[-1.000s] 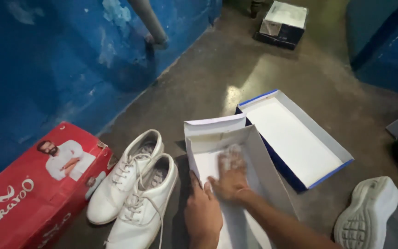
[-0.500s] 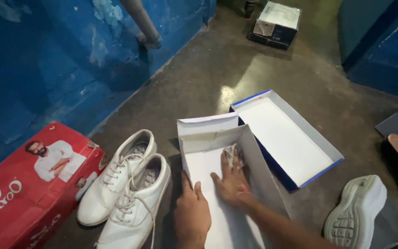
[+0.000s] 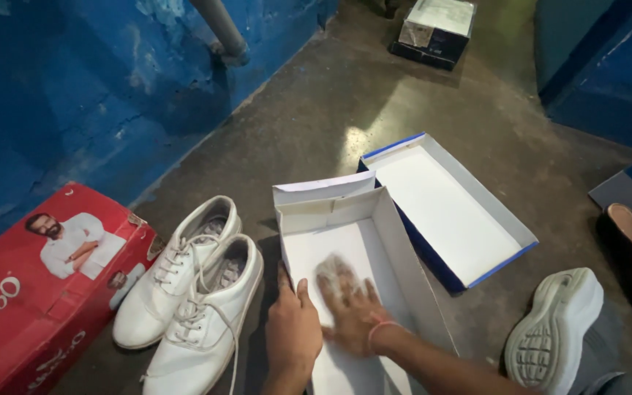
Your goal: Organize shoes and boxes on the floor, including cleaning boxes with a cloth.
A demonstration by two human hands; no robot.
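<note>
On the concrete floor (image 3: pixel 316 110), seen from the head camera, an open white shoe box (image 3: pixel 352 241) is lying in front of the person, its end flap folded back. The left hand (image 3: pixel 292 333) is gripping the box's near left wall, fingers closed over the rim to steady it. The right hand (image 3: pixel 349 307) is lying flat inside on the box floor, fingers spread and pressing down a small crumpled white wad (image 3: pixel 333 272), blurred, which could be paper or cloth. Doing this well is probably a matter of keeping the left hand bracing the wall so the light cardboard is not sliding, and keeping the right palm flat rather than digging into the thin base. Just left of the box a pair of white lace-up shoes (image 3: pixel 192 292) is standing side by side, with a red carton (image 3: pixel 38 292) beyond them. To the right a blue-sided lid (image 3: pixel 448 208) is lying open side up, touching the box.
</note>
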